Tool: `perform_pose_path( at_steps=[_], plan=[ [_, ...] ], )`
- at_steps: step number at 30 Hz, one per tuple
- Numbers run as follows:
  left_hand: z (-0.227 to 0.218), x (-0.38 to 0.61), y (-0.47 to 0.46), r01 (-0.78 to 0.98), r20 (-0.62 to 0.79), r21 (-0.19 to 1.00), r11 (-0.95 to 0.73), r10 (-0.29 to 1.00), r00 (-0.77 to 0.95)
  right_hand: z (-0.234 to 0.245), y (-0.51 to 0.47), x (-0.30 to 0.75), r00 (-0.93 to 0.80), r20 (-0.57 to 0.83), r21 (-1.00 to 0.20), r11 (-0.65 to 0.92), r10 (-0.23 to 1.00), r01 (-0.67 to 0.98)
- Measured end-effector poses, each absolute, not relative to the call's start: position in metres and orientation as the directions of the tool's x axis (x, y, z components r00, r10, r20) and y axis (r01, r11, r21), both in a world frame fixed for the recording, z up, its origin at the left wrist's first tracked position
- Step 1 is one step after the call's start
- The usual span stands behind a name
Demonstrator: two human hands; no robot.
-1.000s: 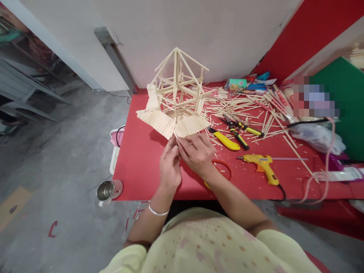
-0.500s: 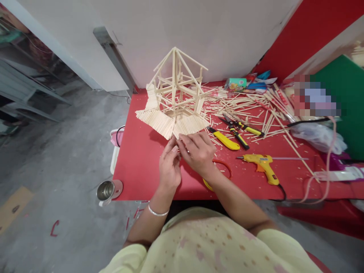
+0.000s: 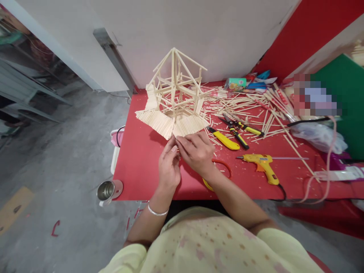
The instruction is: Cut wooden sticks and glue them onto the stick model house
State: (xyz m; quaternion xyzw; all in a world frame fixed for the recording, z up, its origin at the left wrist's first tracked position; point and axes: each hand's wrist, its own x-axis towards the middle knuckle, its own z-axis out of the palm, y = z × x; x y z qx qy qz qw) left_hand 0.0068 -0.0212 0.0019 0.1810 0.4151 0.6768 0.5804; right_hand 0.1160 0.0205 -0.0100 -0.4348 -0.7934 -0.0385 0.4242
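A house frame of pale wooden sticks (image 3: 173, 94) stands on the red table (image 3: 139, 159) near its far left corner, with slatted panels fanning out at its base. My left hand (image 3: 168, 167) and my right hand (image 3: 196, 151) meet just in front of the nearest panel corner. The fingertips of both are pinched together on a small piece I cannot make out. A silver bangle is on my left wrist.
Loose sticks (image 3: 244, 102) litter the table's back right. A yellow utility knife (image 3: 225, 139), yellow-handled cutters (image 3: 241, 131), a yellow glue gun (image 3: 263, 165) with its cord, an orange-handled tool (image 3: 223, 167) under my right wrist. A steel cup (image 3: 104, 190) sits at the table's left corner.
Both hands have stayed at the panel corner, with only slight finger shifts. The view has barely moved.
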Motion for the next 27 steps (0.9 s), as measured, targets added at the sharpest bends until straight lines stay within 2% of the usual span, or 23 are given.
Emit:
perform_pose_path(
  at_steps=[14,22,27],
  plan=[
    [0.001,0.005,-0.023,-0.636,-0.228,0.772,0.014,0.939,-0.256,-0.007,0.021,0.113,-0.247,0.750,-0.278,0.632,0.613,0.723],
    [0.001,0.004,-0.035,-0.599,-0.203,0.800,-0.033,0.924,-0.324,-0.001,0.001,0.118,-0.271,0.767,-0.285,0.688,0.581,0.668],
    [-0.002,0.006,-0.044,-0.618,-0.250,0.786,0.022,0.925,-0.285,-0.004,-0.024,0.125,-0.292,0.754,-0.301,0.705,0.589,0.642]
  ],
)
